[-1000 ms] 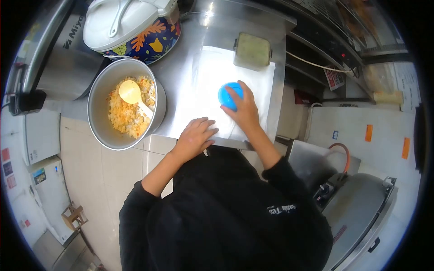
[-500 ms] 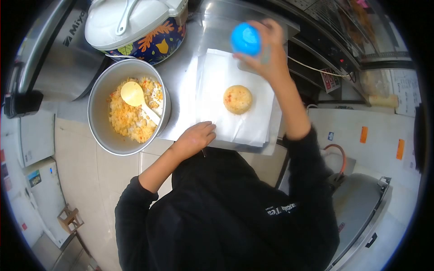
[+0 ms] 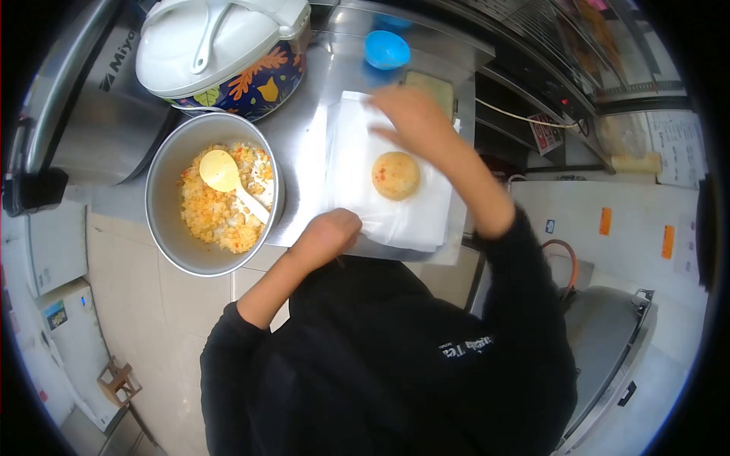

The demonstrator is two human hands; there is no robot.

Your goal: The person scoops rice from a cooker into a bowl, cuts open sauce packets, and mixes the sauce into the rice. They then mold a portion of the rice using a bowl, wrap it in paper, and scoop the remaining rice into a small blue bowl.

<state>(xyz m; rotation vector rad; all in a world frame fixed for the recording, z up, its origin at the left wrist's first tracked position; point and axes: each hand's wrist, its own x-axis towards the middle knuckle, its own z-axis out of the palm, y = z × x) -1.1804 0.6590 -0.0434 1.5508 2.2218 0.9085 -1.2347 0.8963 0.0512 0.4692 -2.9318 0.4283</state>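
Right hand [image 3: 407,114]: fingers spread and empty, slightly blurred, over the far edge of the white paper sheet [image 3: 357,159], above centre of the frame. Half a second ago these fingers gripped the blue bowl [image 3: 386,49] in the air; the bowl now rests mouth-down on the steel bench [image 3: 304,129] at the upper centre, well apart from the hand. Judgement: the moulding step is complete and the hand has returned to the paper.

Left hand [image 3: 328,232]: fingers curled and pressed together on the near edge of the paper, lower centre. It has held this position throughout.

The domed rice mound [image 3: 395,175] sits uncovered at the middle of the paper, between the two hands, touching neither.

Count:
- rice mound: one
- blue bowl: one
- paper: one stack; sheet number cannot be told
- metal pot [image 3: 213,190] of fried rice, left of the paper: one
- yellow paddle [image 3: 228,178] in the pot: one
- rice cooker [image 3: 220,45], upper left: one
- lidded container [image 3: 430,87], partly hidden behind the right hand: one
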